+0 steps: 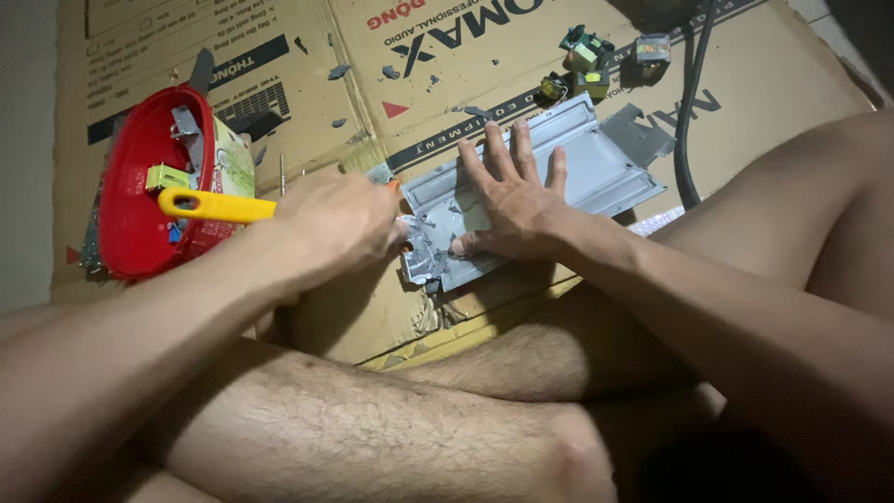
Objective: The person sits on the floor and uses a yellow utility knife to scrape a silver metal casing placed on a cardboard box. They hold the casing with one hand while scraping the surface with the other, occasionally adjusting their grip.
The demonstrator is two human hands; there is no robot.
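Note:
A grey sheet-metal panel (596, 163) lies on flattened cardboard (447, 74) in front of my crossed legs. My right hand (512, 200) presses flat on it, fingers spread. My left hand (340, 219) grips a tool with a yellow handle (214, 206) that sticks out to the left. The tool's working end meets the panel's crumpled near-left corner (424, 256), but the tip is hidden by my fingers.
A red plastic bowl (135, 224) with metal scraps and a small green part stands at the left. Small electronic parts (587, 65) lie at the back. A black cable (689, 121) runs down the right side. Metal bits are scattered on the cardboard.

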